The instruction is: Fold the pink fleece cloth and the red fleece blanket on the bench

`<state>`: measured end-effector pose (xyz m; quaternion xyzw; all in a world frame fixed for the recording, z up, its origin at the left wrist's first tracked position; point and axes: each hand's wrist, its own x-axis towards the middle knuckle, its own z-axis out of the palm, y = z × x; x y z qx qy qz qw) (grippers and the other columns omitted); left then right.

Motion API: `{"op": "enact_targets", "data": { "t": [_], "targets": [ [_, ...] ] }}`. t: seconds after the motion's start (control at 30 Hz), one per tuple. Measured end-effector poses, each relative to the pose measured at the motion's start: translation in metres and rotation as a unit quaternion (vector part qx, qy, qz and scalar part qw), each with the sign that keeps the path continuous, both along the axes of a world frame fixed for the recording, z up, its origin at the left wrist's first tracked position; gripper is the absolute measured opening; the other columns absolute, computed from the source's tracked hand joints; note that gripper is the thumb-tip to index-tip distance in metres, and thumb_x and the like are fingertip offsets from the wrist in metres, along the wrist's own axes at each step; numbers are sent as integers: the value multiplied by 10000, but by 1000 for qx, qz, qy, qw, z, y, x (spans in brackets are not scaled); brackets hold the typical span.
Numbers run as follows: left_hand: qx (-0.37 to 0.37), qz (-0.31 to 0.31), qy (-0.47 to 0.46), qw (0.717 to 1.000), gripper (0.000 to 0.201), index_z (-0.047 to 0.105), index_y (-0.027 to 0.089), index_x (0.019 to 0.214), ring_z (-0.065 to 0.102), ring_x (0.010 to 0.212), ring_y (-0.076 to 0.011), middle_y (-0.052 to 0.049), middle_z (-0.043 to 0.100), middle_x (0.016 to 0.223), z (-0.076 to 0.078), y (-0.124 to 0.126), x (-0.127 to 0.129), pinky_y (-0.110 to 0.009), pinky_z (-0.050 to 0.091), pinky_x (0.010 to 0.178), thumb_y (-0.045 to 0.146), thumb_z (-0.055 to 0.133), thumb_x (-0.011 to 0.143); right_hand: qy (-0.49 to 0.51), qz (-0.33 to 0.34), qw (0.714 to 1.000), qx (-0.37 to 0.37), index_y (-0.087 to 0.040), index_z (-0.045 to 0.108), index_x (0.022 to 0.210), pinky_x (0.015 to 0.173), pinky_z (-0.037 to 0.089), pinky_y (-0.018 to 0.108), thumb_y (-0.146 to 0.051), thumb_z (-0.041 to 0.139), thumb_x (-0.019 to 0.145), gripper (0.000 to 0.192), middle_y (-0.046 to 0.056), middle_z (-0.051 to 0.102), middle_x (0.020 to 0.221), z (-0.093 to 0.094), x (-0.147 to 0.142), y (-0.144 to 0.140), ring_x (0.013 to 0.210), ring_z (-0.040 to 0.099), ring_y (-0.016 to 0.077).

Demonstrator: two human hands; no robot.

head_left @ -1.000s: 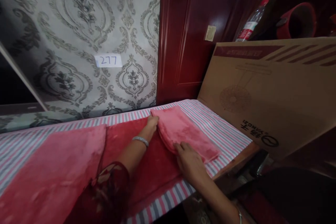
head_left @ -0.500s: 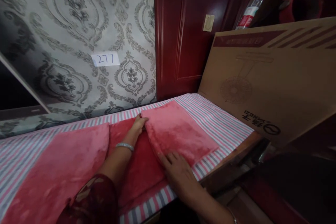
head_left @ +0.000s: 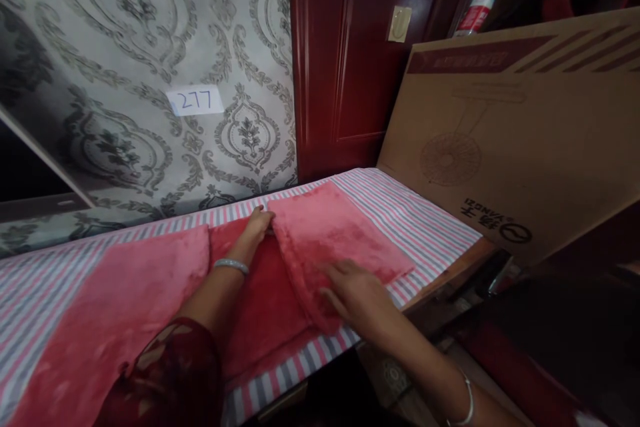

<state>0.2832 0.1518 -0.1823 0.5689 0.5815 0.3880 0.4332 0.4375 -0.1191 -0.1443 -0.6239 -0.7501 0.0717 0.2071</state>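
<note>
A pink-red plush cloth [head_left: 265,287] lies on the table, its middle darker than the lighter parts at either side. The right part [head_left: 345,227] is folded over in a flat panel; the left part [head_left: 125,287] spreads toward me. My left hand [head_left: 259,221] reaches across the dark middle and pinches the panel's far left corner, fingertips partly hidden. Over the panel's near edge is my right hand [head_left: 357,297], fingers loosely spread and slightly blurred, holding nothing. Whether its fingertips touch the pile I cannot tell.
A striped sheet [head_left: 400,203] covers the table, whose wooden edge [head_left: 450,273] shows at right. A big cardboard box [head_left: 540,127] leans there, a plastic bottle [head_left: 483,7] behind it. Patterned wall with a "277" paper [head_left: 195,101] and a dark red door [head_left: 345,67] stand behind.
My right hand has lifted off the near edge of the folded panel and shifted up and right. My left hand stays at the far corner. The view has tilted slightly.
</note>
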Motion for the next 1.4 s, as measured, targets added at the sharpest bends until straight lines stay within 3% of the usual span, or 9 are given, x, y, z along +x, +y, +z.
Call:
{"op": "enact_targets", "data": {
  "t": [0.1,0.2,0.37,0.47,0.6,0.83,1.13,1.3,1.4],
  "targets": [
    [95,-7,92,991,622,495,146,1427,594,1223,-306,-157,641,1213,12,2,4,-437,511,1014,155,623,818,-13,-37,998,44,-187,548,1435,1059,450,422,-275,518,975,469,140,631,1366,5,20,31,1251,571,289],
    [174,-62,194,963,651,483,166,1458,346,1469,-311,-163,496,1493,18,-2,17,-445,291,1211,181,611,820,-61,-50,996,38,-167,448,1517,1163,308,544,-367,542,978,582,177,449,1555,-6,25,62,1443,384,345],
    [192,-139,355,904,614,490,196,1465,216,1527,-352,-162,367,1611,-1,-12,36,-572,143,1227,376,592,886,-72,3,997,-24,-269,326,1583,1198,143,627,-547,525,965,706,129,210,1674,-48,10,79,1543,133,372],
    [177,-142,425,876,621,439,211,1505,212,1526,-377,-178,318,1631,-18,-15,37,-637,150,1196,450,509,937,-62,22,997,-39,-336,273,1592,1202,111,645,-549,531,955,719,72,143,1694,-70,4,75,1555,75,349],
    [174,-147,480,847,662,404,188,1532,221,1516,-401,-205,307,1629,-27,-15,37,-643,194,1175,511,450,957,-59,22,997,-39,-352,262,1592,1201,105,664,-485,573,939,735,48,136,1693,-81,3,74,1557,61,344],
    [184,-147,521,820,708,341,144,1564,224,1506,-418,-239,317,1611,-24,-18,38,-633,228,1158,526,403,972,-45,20,997,-57,-333,260,1594,1203,74,665,-486,568,939,740,51,140,1692,-80,4,76,1558,42,342],
    [150,-173,527,818,694,329,173,1569,222,1519,-390,-208,283,1638,-13,-9,37,-637,267,1151,539,367,980,-32,21,998,-43,-329,274,1591,1211,76,637,-566,514,966,710,58,133,1698,-77,4,74,1561,17,322],
    [163,-183,524,816,638,393,204,1532,282,1504,-362,-174,343,1621,14,-11,38,-637,261,1163,530,359,985,3,69,997,-36,-250,485,1503,1203,251,543,-514,477,1002,566,117,403,1597,-51,26,79,1488,322,330],
    [203,-178,522,809,643,368,178,1545,191,1538,-342,-171,281,1648,19,-25,47,-598,148,1218,511,354,995,3,2,1000,21,-207,500,1490,1209,257,509,-435,420,1030,520,137,460,1557,-26,52,104,1470,364,306]
  ]
}}
